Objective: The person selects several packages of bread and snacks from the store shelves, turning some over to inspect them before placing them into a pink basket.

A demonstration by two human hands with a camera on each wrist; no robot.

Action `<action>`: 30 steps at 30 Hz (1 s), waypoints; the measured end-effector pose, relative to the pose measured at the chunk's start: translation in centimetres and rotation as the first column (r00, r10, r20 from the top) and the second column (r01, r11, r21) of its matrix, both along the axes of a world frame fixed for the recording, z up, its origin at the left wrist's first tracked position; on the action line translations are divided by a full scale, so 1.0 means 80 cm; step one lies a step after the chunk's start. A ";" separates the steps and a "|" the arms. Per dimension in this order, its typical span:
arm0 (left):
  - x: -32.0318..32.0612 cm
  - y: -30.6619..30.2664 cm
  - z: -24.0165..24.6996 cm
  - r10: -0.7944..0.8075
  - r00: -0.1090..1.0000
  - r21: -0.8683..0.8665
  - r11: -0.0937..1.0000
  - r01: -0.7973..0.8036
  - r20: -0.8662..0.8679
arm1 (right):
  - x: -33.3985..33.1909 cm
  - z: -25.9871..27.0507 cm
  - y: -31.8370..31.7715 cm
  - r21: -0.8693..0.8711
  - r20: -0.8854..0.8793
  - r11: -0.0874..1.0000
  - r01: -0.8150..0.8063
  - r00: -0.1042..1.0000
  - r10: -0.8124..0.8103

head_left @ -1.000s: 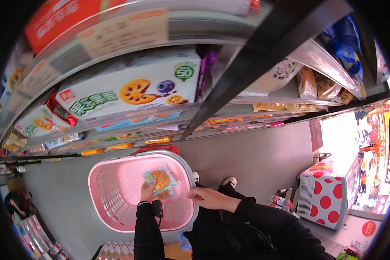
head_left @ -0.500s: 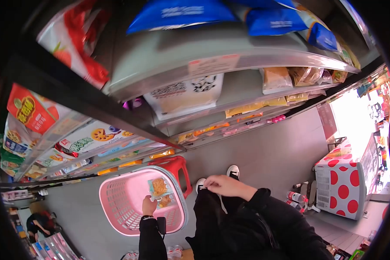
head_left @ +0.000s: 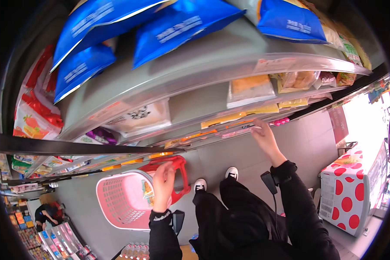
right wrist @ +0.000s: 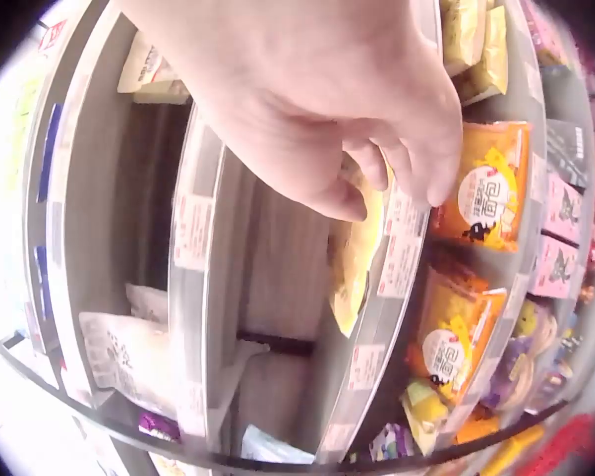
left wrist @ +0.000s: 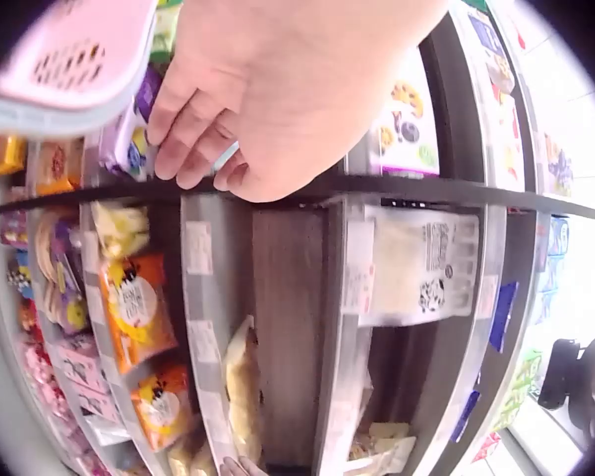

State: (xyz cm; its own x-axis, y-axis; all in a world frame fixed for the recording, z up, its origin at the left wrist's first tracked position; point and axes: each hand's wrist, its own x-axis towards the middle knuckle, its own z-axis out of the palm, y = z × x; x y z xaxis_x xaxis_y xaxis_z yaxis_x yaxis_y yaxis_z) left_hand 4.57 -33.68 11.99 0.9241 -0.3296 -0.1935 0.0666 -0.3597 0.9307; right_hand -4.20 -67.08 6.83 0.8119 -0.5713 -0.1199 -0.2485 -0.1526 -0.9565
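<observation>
Hands (head_left: 163, 184) (head_left: 266, 141) near shelves (head_left: 229, 45); white print (head_left: 180, 29) on blue bags (head_left: 164, 45) illegible.

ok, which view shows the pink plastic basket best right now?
Head. It gets most of the pink plastic basket: slotted wall, rim, packaged food inside, though the left hand overlaps one edge. Left wrist only catches a cut-off piece with slots, upper-left corner. Right wrist doesn't show it.

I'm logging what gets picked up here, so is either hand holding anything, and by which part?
Nothing appears held. The left hand is empty. The right hand looks empty too, near a yellow packet; whether it touches that can't be told.
</observation>
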 end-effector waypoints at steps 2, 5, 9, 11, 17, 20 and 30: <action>0.005 -0.054 -0.013 -0.058 0.998 -0.107 0.992 0.060 0.028 | 0.005 0.010 -0.013 0.008 -0.027 1.000 -0.012 1.000 0.012; 0.017 -0.116 -0.027 -0.079 0.982 0.047 0.996 0.072 0.170 | 0.017 0.011 -0.017 0.050 -0.048 0.998 -0.032 0.998 0.035; 0.047 -0.164 -0.047 -0.109 0.881 0.208 0.978 0.013 0.460 | 0.028 0.020 -0.025 0.092 -0.107 0.990 -0.107 0.987 0.117; 0.064 -0.178 -0.046 -0.130 0.920 0.171 0.983 0.071 0.369 | 0.034 0.020 -0.022 0.086 -0.101 0.990 -0.115 0.987 0.123; 0.096 -0.181 -0.064 -0.329 0.838 0.370 0.914 0.168 0.434 | 0.060 0.030 -0.017 0.107 -0.111 0.986 -0.130 0.984 0.142; 0.101 -0.190 -0.048 -0.115 0.993 0.300 0.946 0.121 -0.038 | 0.075 0.038 -0.018 0.142 -0.081 0.981 -0.135 0.986 0.148; 0.047 -0.152 -0.007 -0.118 0.848 -0.462 0.872 -0.160 -0.517 | 0.032 0.063 -0.011 0.377 -0.011 0.862 -0.338 0.929 0.369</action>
